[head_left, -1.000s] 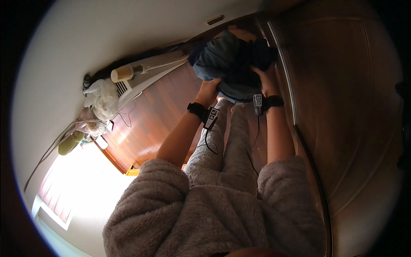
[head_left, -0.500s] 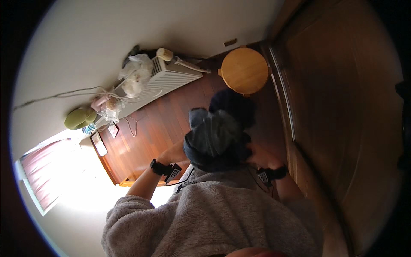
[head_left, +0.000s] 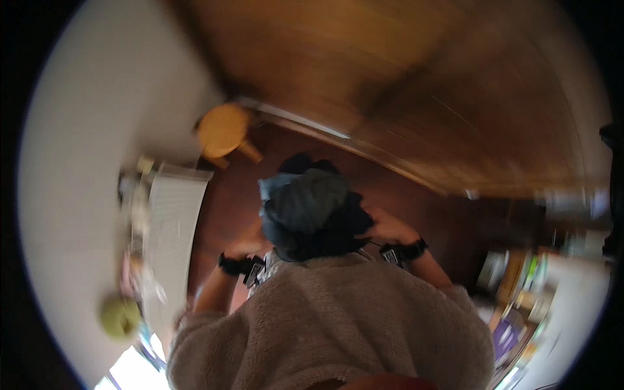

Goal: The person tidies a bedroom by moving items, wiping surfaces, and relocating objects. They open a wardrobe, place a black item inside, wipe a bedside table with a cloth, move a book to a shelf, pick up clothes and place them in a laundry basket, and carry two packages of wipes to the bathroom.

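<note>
A bundle of dark cloth (head_left: 309, 208), grey-blue on top and near-black below, is held against the front of my fleece top. It looks like crumpled clothes, but I cannot make out which garments. My left hand (head_left: 250, 240) grips its left side, with the fingers hidden behind the fabric. On the opposite side my right hand (head_left: 389, 227) clasps the edge, fingertips pressed into the dark folds. Each wrist wears a black strap with a small device. Motion blurs the picture.
A round wooden stool (head_left: 224, 132) stands far left by the wall. Along that wall runs a white radiator (head_left: 177, 214), with a green cushion-like item (head_left: 120, 317) near its end. Large brown wooden doors (head_left: 390, 97) span the far side. Shelves (head_left: 520, 286) with mixed items stand right.
My view has swung to the right: stool and radiator have shifted left, the doors now lie ahead, and shelves have appeared at right. Both hands still hold the bundle.
</note>
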`<state>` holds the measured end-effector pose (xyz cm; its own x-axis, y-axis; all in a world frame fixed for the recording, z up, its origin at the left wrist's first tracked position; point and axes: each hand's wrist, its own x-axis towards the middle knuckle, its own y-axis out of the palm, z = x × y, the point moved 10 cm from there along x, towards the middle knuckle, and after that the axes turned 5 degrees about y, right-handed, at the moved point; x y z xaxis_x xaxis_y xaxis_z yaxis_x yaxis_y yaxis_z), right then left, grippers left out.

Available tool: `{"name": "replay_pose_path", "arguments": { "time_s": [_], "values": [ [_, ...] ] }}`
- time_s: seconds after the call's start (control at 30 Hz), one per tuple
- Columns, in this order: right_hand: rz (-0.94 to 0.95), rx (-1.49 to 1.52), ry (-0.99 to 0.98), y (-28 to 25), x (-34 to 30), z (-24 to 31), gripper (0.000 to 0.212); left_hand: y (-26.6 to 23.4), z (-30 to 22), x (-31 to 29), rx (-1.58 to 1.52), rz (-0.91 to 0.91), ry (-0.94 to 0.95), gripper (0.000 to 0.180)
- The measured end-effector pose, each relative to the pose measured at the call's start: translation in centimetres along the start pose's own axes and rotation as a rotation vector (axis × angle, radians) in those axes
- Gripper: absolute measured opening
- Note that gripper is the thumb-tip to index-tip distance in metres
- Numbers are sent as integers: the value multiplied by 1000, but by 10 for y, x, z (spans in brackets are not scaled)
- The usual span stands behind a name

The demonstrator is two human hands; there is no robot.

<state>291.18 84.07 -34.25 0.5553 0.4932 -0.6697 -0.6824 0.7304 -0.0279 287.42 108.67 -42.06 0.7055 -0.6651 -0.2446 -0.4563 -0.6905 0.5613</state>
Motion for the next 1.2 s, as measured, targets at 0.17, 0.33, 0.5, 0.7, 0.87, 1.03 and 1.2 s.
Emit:
{"name": "replay_pose_path", "arguments": {
  "time_s": [0.17,0.33,0.5,0.7,0.87,1.03,1.2],
  "values": [
    [-419,421,-133,5,-174,1,34,115,-84,28,284,62,-103,88],
    [-752,708,-440,-18,-516,-113,38,419,-54,52,534,184,-108,77],
    [-1270,863,-496,-98,-742,-268,46,633,16,216,722,389,-79,52],
    [-1606,965,-556,-207,-949,-405,26,904,108,374,411,533,-149,64],
    [-1872,875,-446,-330,-1083,-527,17,1113,221,519,228,623,-213,65],
    [-2026,914,-391,-483,-1207,-651,21,1315,310,685,132,690,-212,53],
    [-2081,1121,-356,-644,-1327,-754,20,1555,358,856,287,716,-208,45]
  ]
}}
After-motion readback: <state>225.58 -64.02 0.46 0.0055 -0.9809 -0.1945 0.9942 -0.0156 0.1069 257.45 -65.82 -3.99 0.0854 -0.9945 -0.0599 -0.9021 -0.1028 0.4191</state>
